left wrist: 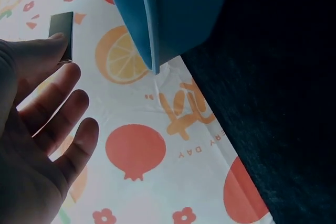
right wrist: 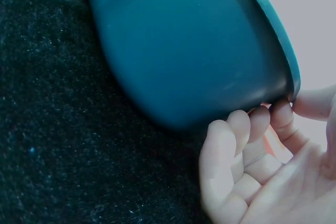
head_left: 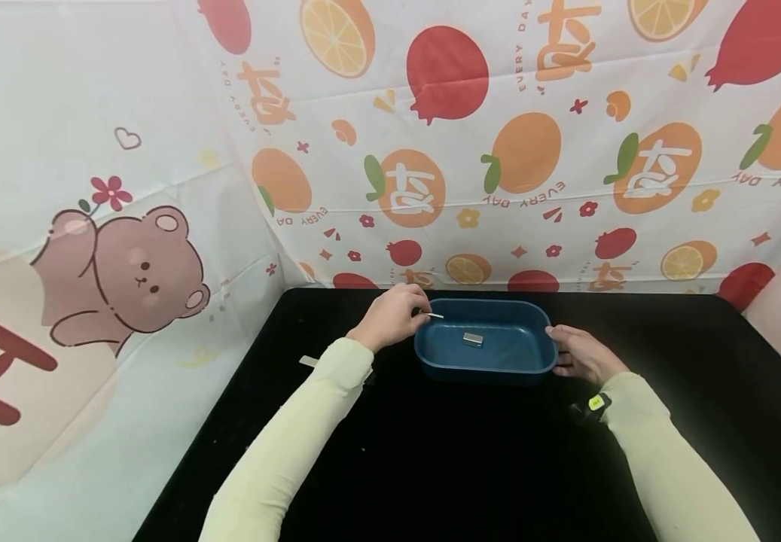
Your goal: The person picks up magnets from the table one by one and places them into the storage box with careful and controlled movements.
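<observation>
A blue oblong plastic basin stands on the black table, and a small silvery rectangular block lies on its floor. At the basin's left rim, my left hand pinches a small thin flat rectangular piece between thumb and forefinger. That piece looks dark and smooth in the left wrist view and pale in the head view; its material cannot be told. My right hand holds the basin's right end, thumb at the rim and curled fingers against the outer wall.
A pale strip lies on the black tabletop beside my left forearm. Behind the table's far edge hangs a fruit-print cloth; a bear-print cloth covers the left side. A dark strap with a yellow-green tag sits at my right wrist.
</observation>
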Demonstrator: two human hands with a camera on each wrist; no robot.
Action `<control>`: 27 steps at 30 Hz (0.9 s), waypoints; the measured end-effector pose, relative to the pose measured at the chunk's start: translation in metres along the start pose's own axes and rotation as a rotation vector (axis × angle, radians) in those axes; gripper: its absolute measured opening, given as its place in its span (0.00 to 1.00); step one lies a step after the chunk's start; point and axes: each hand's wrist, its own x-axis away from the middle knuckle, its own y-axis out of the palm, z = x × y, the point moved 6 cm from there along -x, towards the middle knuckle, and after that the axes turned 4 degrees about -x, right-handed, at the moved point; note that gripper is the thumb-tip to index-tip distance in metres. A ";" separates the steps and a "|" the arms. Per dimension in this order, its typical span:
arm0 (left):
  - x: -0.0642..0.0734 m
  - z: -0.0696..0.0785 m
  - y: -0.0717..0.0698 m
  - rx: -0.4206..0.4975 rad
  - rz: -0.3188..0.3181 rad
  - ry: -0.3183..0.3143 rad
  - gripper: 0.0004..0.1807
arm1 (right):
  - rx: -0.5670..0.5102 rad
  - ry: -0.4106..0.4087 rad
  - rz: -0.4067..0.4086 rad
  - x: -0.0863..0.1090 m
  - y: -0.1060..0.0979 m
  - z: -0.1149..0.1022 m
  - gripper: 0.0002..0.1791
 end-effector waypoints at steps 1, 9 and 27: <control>-0.001 0.001 0.001 -0.027 -0.010 0.012 0.07 | 0.000 -0.001 0.001 0.000 0.000 0.000 0.15; -0.008 0.016 0.000 -0.237 -0.056 0.154 0.07 | 0.016 -0.006 0.005 -0.002 -0.002 0.002 0.16; -0.029 0.013 0.002 -0.306 -0.105 0.069 0.07 | -0.004 0.003 0.007 -0.003 -0.002 0.004 0.15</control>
